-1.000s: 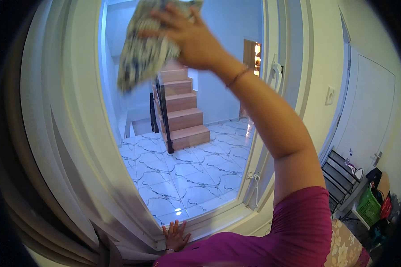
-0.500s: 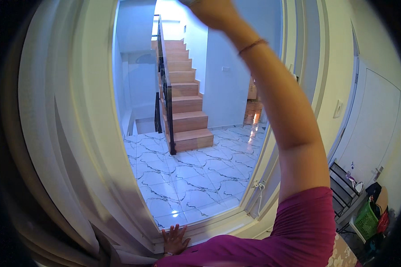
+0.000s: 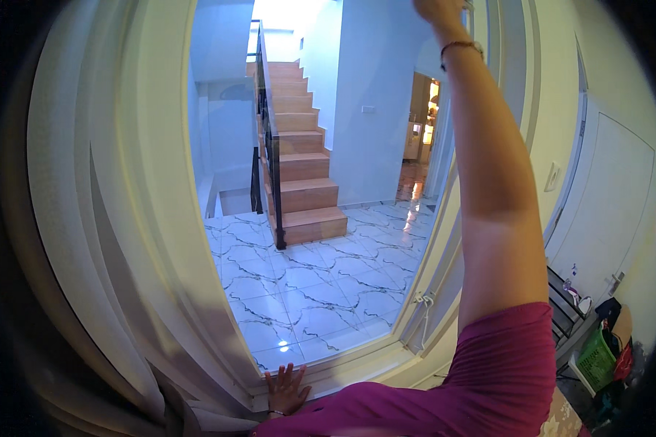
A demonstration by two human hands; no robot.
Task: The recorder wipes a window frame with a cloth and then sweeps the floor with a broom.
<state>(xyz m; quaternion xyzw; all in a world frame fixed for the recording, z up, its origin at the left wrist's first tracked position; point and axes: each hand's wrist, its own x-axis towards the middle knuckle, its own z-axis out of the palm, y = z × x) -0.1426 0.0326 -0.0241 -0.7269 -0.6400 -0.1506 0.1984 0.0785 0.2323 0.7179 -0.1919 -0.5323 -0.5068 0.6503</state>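
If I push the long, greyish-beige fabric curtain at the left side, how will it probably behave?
The long, greyish-beige fabric curtain will probably be floppy and yield easily, because it falls in deep, soft folds. It may bunch up instead of staying flat, since the cloth already looks gathered low down, left of the left hand.
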